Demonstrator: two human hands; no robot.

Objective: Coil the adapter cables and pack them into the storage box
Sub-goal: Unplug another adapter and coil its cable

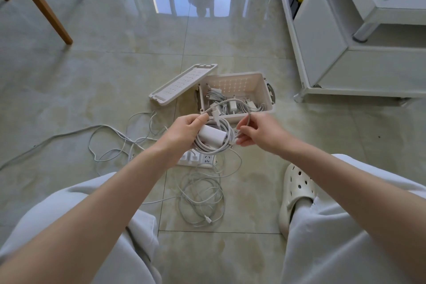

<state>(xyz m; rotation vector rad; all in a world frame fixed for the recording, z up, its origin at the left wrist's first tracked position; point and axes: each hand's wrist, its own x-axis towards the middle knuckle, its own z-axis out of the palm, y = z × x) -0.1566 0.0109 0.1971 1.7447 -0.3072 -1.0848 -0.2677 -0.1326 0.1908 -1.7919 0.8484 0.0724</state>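
My left hand [182, 131] grips a white power adapter [212, 135] with its white cable [213, 148] wound in loops around it. My right hand [255, 132] pinches the free end of that cable just right of the coil. Both hands hover in front of the open beige storage box [265, 90], which holds several white chargers and cables [232, 105]. The box lid [182, 83] lies on the floor to its left. Under my hands a white power strip [202, 159] lies on the floor. A loose cable pile [202, 198] lies nearer me.
More loose white cables [115, 138] trail across the tiled floor at the left. A white cabinet on wheels [345, 57] stands at the right, wooden chair legs [39, 2] at the far left. My knees and a white clog [297, 191] fill the bottom.
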